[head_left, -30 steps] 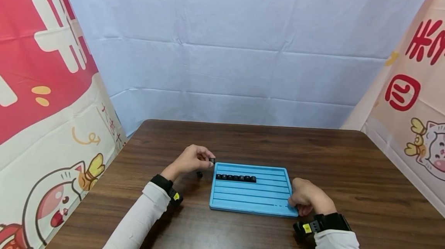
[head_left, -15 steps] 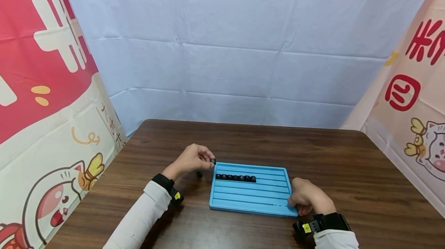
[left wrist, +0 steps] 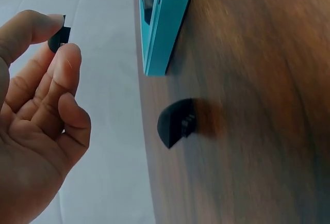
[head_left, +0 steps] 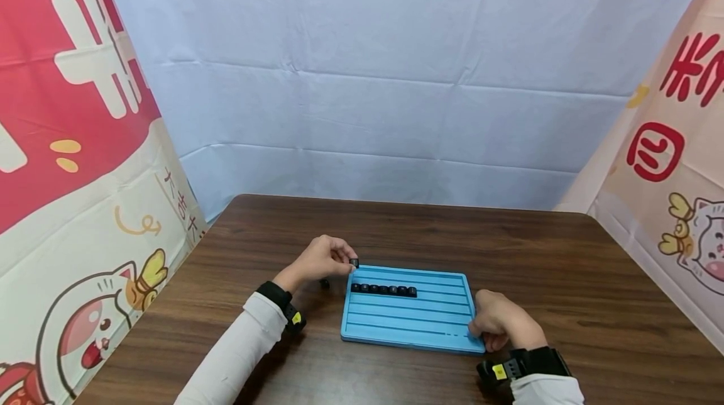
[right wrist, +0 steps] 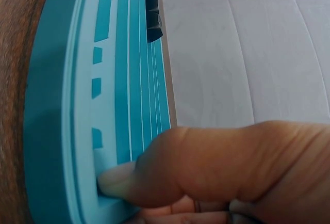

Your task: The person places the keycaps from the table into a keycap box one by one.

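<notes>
My left hand (head_left: 322, 259) pinches a small black keycap (left wrist: 62, 34) between thumb and fingertips, at the far left corner of a light blue ridged tray (head_left: 396, 318). A row of several black keycaps (head_left: 383, 290) sits in one of the tray's grooves, starting from its left side. Another keycap (left wrist: 176, 123) lies on its side on the table, left of the tray and below my left hand. At the near right corner, my right hand (head_left: 503, 318) grips the tray, its thumb (right wrist: 121, 180) pressed inside the rim and the other fingers mostly hidden beyond the edge.
The dark wood-grain table (head_left: 486, 241) extends around the tray on all sides. A pale cloth backdrop (head_left: 373, 90) hangs behind it, with printed banners (head_left: 667, 204) at either side. Both wrists wear black camera straps (head_left: 526, 364).
My left hand has moved slightly right with the pinched keycap, from beside the tray's far left corner to over it. The right hand and the tray stay in place.
</notes>
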Demonstrator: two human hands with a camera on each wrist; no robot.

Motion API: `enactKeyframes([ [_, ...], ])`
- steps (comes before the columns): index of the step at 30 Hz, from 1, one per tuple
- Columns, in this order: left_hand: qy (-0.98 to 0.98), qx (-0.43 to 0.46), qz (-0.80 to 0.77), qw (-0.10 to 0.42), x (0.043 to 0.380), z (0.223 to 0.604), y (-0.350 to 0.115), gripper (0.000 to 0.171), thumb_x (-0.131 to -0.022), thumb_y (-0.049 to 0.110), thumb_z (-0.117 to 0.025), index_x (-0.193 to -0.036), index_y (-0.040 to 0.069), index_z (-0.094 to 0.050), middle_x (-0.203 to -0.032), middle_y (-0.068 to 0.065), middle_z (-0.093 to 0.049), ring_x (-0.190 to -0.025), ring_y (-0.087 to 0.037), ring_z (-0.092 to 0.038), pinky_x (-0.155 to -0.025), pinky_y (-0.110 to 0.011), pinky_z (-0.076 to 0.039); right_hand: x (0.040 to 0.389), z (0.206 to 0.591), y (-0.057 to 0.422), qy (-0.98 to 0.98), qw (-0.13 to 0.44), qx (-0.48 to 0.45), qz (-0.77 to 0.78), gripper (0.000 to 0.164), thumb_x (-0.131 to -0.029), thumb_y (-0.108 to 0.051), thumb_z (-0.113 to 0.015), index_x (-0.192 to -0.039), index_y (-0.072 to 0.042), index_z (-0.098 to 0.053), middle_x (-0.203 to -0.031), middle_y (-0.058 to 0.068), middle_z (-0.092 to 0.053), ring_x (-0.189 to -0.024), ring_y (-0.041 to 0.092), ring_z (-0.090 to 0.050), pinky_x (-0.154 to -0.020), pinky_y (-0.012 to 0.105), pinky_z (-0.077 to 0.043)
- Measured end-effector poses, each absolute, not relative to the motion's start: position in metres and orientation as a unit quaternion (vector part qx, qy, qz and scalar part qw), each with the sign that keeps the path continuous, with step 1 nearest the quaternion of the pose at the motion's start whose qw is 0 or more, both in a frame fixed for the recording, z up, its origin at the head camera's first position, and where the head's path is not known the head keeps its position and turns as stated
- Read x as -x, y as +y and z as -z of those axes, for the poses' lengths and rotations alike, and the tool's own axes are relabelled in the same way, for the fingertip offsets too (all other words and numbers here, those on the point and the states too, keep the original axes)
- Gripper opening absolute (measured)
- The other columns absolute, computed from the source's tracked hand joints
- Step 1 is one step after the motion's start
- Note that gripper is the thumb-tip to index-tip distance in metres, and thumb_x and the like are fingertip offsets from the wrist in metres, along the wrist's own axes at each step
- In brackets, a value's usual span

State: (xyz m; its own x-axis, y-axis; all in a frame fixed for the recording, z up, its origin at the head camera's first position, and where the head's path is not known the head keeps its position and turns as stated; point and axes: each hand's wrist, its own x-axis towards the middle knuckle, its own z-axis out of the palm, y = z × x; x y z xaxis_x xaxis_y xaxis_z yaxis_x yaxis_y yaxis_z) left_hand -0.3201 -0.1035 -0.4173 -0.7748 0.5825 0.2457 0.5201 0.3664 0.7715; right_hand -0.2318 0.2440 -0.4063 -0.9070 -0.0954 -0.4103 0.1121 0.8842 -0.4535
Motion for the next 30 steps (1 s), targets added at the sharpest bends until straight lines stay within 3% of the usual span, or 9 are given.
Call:
enactKeyframes([
  [30, 0.845, -0.345, -0.406, 0.041, 0.327, 0.417, -0.061, 0.010, -0.083, 0.012, -0.071, -0.093, 0.012, -0.070, -0.081, 0.008, -0.062, -0.076, -0.008, -0.057, -0.066, -0.028, -0.048, 0.232, 0.408, 0.246, 0.946, 0.213, -0.002, 0.246, 0.013, -0.076, 0.002, -0.066, -0.069, 0.002, -0.056, -0.054, 0.013, -0.057, -0.042, 0.016, -0.055, -0.042, 0.027, -0.047],
])
